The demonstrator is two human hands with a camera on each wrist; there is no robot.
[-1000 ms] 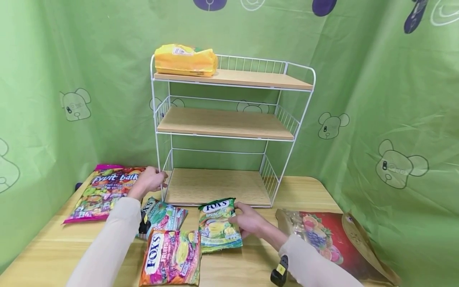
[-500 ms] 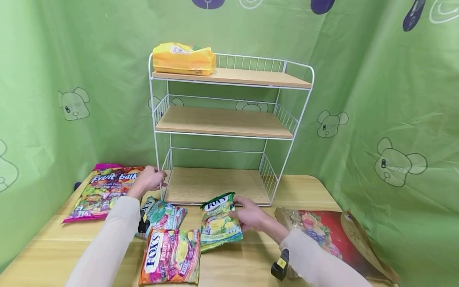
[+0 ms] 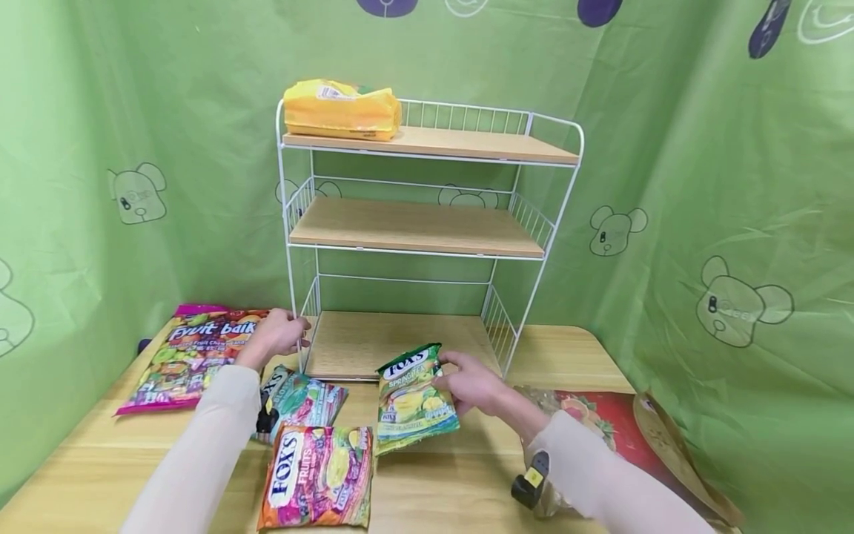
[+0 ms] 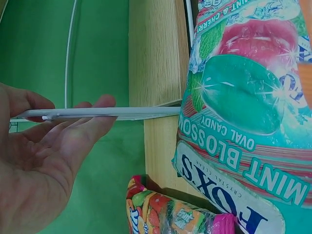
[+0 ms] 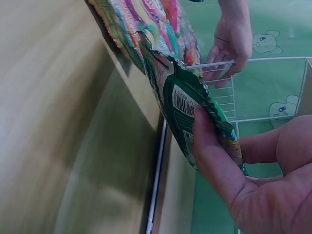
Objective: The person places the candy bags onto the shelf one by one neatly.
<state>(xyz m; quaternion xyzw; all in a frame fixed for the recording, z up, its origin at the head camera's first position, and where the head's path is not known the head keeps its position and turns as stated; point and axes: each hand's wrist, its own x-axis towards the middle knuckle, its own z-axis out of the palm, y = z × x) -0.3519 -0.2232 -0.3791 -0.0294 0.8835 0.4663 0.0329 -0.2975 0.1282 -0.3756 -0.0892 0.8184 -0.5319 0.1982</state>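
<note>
My right hand pinches a green FOX'S Spring Tea candy bag by its right edge. The bag leans back, tilted, before the lowest shelf; in the right wrist view the thumb lies over its barcode side. My left hand grips the white wire rack's left front post, thumb on one side and fingers on the other. Below that hand lies a teal FOX'S Mint Blossom bag, partly hidden by the left wrist. An orange-pink FOX'S Fruits bag lies flat in front of it.
A yellow package sits on the left of the top wooden shelf. A large fruit chew bag lies left of the rack. On the right rests a red and brown bag. Green curtains enclose the wooden table.
The right hand has lifted the Spring Tea bag slightly, up and toward the lowest shelf, and the bag has tilted. The left hand keeps its place on the rack's post.
</note>
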